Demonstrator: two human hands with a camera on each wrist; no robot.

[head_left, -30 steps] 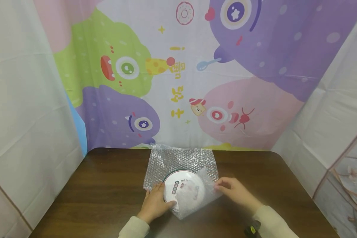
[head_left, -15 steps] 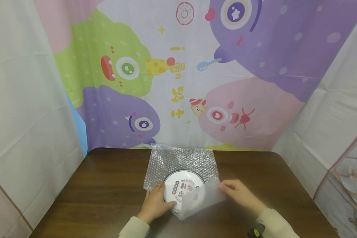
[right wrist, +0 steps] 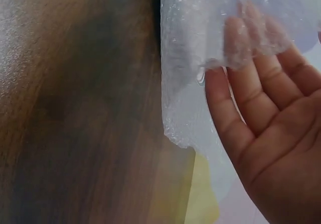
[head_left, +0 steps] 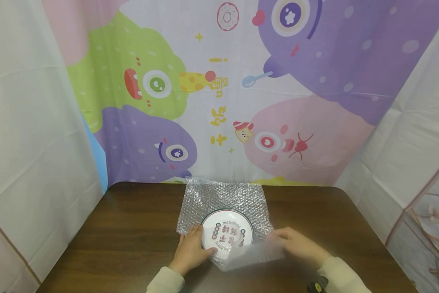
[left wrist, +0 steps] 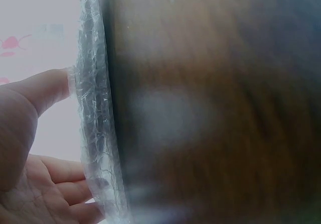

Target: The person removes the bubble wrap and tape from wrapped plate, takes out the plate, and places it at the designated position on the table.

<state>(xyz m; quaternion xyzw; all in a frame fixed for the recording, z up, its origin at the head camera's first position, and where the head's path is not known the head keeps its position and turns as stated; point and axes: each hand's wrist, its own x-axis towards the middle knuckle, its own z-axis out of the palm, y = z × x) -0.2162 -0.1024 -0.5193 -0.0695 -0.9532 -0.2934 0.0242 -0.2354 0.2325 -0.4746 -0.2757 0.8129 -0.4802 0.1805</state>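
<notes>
Fingers, left hand (head_left: 192,250): lying together, thumb spreading away, touching left side of printed plate (head_left: 224,232)
Fingers, right hand (head_left: 296,244): extending behind bubble-wrap flap (head_left: 256,256), right of plate; cannot tell if pinching

Plate (head_left: 229,228) is laid on bubble wrap (head_left: 223,194); left hand (head_left: 191,250) rested at plate's left edge; wrap flap (head_left: 254,256) held right of plate by right hand (head_left: 298,245); backdrop (head_left: 219,162) hung beyond plate.
</notes>
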